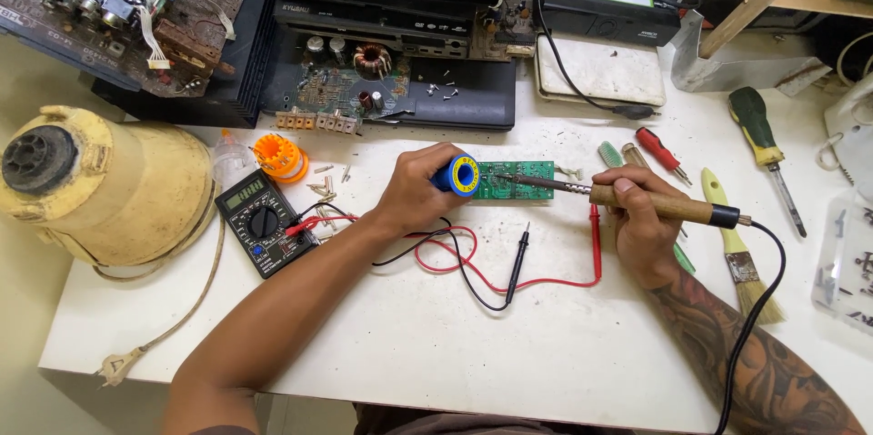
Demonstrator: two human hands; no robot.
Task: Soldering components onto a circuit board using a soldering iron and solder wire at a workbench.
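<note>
Head view: soldering iron (637, 200) tip is touching down on the green circuit board (515, 180), mid-surface.
Right hand (642, 221) is gripping the iron's wooden handle; left hand (420, 188) is clutching a blue-and-yellow solder spool (457, 175) at the board's left end. Multimeter (264, 221) is lying left on the white surface (455, 335), its red and black probes (520, 258) trailing below the board.

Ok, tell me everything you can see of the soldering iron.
The soldering iron has a brown handle that looks wooden, a black collar at its rear and a black cord trailing off the table's near edge. Its thin metal shaft lies nearly level, pointing left, tip on the green circuit board. The right hand wraps the handle; the left hand holds a blue-and-yellow spool beside the board.
</note>
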